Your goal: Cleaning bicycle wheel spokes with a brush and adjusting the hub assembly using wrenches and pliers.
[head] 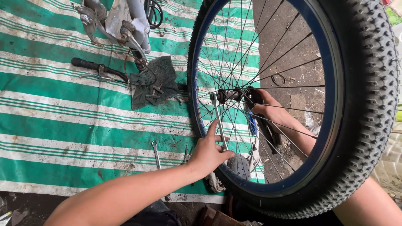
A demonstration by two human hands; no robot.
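Observation:
A bicycle wheel (360, 104) with a knobby black tyre and blue rim stands upright in front of me. My left hand (207, 152) grips the lower end of a slim metal wrench (219, 121) whose head sits on the hub (228, 96) at the near side. My right hand (270, 111) reaches behind the spokes and holds a dark tool with a blue part against the hub's far side; the spokes partly hide it.
A green-and-white striped tarp (63, 117) covers the ground. On it lie a spanner (156, 154), a grey rag (155, 81) with small parts, a handlebar grip (90, 65) and a bike frame (125, 25). Bare dirt lies behind the wheel.

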